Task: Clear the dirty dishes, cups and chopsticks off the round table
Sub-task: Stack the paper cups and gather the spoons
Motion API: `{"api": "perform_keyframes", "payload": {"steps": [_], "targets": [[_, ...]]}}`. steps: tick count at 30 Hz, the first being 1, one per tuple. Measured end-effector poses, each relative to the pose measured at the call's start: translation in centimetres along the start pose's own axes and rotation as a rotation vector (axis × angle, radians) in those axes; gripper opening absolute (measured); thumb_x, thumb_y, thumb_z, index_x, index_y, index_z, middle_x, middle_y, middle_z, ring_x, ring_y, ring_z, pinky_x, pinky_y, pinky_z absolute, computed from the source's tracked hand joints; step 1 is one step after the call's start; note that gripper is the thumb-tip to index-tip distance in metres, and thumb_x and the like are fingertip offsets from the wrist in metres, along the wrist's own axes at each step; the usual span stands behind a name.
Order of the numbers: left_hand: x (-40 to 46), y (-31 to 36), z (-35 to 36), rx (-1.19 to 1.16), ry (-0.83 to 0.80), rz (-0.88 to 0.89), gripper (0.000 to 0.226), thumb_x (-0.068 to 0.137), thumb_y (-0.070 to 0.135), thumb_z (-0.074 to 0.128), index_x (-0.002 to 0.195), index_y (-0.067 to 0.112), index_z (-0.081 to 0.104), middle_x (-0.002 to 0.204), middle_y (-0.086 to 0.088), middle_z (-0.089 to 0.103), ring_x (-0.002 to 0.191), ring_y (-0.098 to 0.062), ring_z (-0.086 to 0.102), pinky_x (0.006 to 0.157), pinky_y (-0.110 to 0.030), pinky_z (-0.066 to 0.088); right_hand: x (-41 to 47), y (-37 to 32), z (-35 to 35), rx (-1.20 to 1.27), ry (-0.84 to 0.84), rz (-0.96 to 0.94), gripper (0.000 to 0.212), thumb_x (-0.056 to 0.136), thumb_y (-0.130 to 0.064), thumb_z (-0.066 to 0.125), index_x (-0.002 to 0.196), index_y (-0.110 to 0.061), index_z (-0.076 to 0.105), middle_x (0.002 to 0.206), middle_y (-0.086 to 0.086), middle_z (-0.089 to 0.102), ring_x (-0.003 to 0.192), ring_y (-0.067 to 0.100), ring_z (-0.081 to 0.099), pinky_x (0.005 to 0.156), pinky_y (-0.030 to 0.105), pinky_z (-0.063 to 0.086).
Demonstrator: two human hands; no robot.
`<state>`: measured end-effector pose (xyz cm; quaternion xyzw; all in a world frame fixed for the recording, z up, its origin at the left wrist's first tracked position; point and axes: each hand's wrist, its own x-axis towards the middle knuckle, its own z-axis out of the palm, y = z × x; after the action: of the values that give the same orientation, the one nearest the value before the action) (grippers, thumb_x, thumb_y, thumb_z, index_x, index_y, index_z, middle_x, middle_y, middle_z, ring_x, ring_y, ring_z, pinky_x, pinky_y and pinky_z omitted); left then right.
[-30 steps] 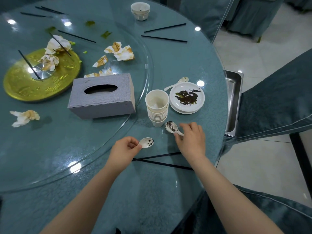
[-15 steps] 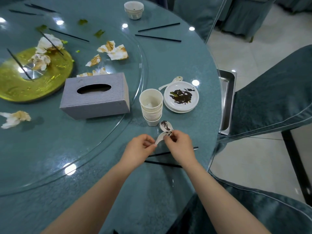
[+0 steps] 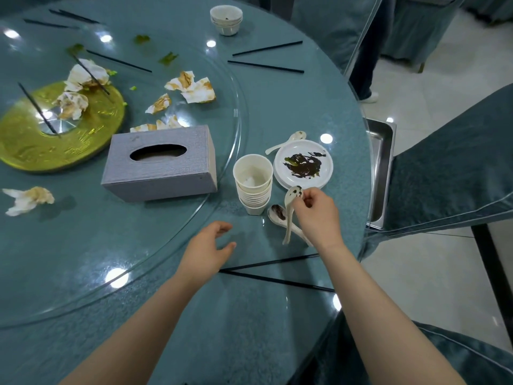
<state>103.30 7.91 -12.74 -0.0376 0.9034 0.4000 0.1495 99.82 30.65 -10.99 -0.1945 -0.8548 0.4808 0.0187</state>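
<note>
Between the fingertips of the right hand [image 3: 317, 215] hangs a white soup spoon [image 3: 291, 211], pinched near its sauce-smeared bowl, with the handle pointing down toward the person. Just under that hand, on its left side, a second spoon [image 3: 279, 213] lies on the worktop [image 3: 249, 329], its stained bowl showing and its handle running beneath the held one. Immediately left of the right hand stands a stack of white cups [image 3: 253, 184], and just beyond its fingers sits a small white plate [image 3: 303, 164] smeared with dark sauce; a third spoon [image 3: 286, 142] lies at the plate's far edge. The left hand [image 3: 208, 251] hovers low over the worktop, fingers loosely spread and curved, holding nothing; it is apart from the cups and spoons. Nearer the person than both hands, a pair of black chopsticks [image 3: 277, 273] lies crossed in a narrow V, one end passing under the left wrist. Left of the cups, a grey tissue box [image 3: 161, 165] rests on the glass turntable [image 3: 83, 259], with crumpled stained napkins [image 3: 191, 88] and a gold disc [image 3: 55, 126] farther off. Well beyond the hands are another chopstick pair [image 3: 266, 58] and a second cup stack [image 3: 226, 19]. Right of the right hand, a steel tray [image 3: 381, 168] sits past the worktop's edge.
</note>
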Motion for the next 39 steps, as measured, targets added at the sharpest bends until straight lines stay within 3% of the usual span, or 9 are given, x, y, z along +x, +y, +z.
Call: {"api": "perform_keyframes", "payload": {"steps": [2,4,8,13,19,24,31,36,39], "targets": [[0.0,-0.1,-0.7,0.088,0.124,0.048,0.034,0.085,0.015,0.065,0.119,0.018,0.058,0.121,0.004,0.060,0.116,-0.013,0.054,0.092,-0.018,0.035,0.3,-0.2,0.0,-0.144,-0.046,-0.041,0.010,0.083,-0.018,0.056,0.074,-0.018,0.059,0.066,-0.005,0.060,0.068,0.020,0.055,0.059,0.028,0.039],[0.1,-0.3,-1.2,0.171,0.212,0.083,0.039,0.085,0.014,0.063,0.123,0.016,0.056,0.127,0.000,0.056,0.119,-0.019,0.051,0.096,-0.026,0.036,0.6,-0.1,0.1,-0.331,-0.095,-0.064,0.012,0.084,-0.020,0.053,0.084,-0.020,0.065,0.080,0.002,0.067,0.080,0.027,0.059,0.065,0.030,0.043],[0.7,-0.8,-1.6,0.245,0.179,0.087,0.053,0.086,0.014,0.061,0.136,0.016,0.044,0.143,0.000,0.043,0.130,-0.022,0.040,0.105,-0.034,0.033,0.7,-0.2,0.9,-0.546,-0.165,-0.082,0.020,0.084,-0.024,0.049,0.092,-0.018,0.067,0.093,0.006,0.068,0.089,0.033,0.061,0.066,0.034,0.046],[1.0,-1.2,-1.6,0.245,0.140,0.051,0.055,0.086,0.014,0.061,0.138,0.016,0.040,0.143,-0.001,0.042,0.131,-0.023,0.039,0.105,-0.034,0.033,1.0,-0.3,1.7,-0.516,-0.166,-0.084,0.021,0.088,-0.026,0.050,0.100,-0.021,0.066,0.097,0.008,0.069,0.091,0.032,0.061,0.069,0.035,0.048],[0.5,-1.9,-1.6,0.291,0.118,0.074,0.057,0.084,0.008,0.062,0.138,0.010,0.042,0.143,-0.008,0.042,0.134,-0.026,0.034,0.108,-0.029,0.024,1.3,-0.1,1.6,-0.575,-0.142,-0.070,0.016,0.083,-0.024,0.052,0.086,-0.019,0.067,0.084,0.006,0.069,0.080,0.031,0.060,0.065,0.034,0.050],[0.5,-1.9,-1.4,0.283,0.128,0.086,0.059,0.082,0.006,0.063,0.137,0.009,0.042,0.143,-0.009,0.042,0.136,-0.027,0.032,0.110,-0.033,0.025,1.3,0.5,1.8,-0.650,-0.193,-0.135,0.024,0.087,-0.022,0.050,0.095,-0.022,0.072,0.097,0.007,0.069,0.090,0.033,0.061,0.069,0.034,0.047],[0.7,-1.5,-2.4,0.300,0.148,0.163,0.058,0.082,0.003,0.061,0.137,0.011,0.045,0.143,-0.004,0.046,0.132,-0.026,0.038,0.110,-0.031,0.025,2.2,0.3,1.5,-0.542,-0.082,-0.180,0.024,0.090,-0.021,0.050,0.100,-0.019,0.072,0.097,0.007,0.070,0.090,0.030,0.062,0.068,0.032,0.046],[2.1,0.6,-3.8,0.268,0.235,0.242,0.054,0.082,0.001,0.060,0.135,0.009,0.049,0.142,-0.006,0.047,0.135,-0.026,0.037,0.113,-0.030,0.023,5.0,-0.9,1.4,-0.546,-0.053,-0.242,0.022,0.092,-0.023,0.052,0.107,-0.018,0.068,0.107,0.005,0.066,0.095,0.027,0.060,0.074,0.035,0.049],[3.1,1.5,-5.0,0.253,0.316,0.260,0.052,0.083,0.002,0.062,0.133,0.008,0.050,0.134,-0.007,0.054,0.128,-0.025,0.043,0.106,-0.021,0.023,7.8,-1.9,1.8,-0.569,-0.078,-0.296,0.025,0.092,-0.023,0.054,0.112,-0.016,0.067,0.111,0.007,0.066,0.100,0.027,0.059,0.080,0.036,0.048]]}}
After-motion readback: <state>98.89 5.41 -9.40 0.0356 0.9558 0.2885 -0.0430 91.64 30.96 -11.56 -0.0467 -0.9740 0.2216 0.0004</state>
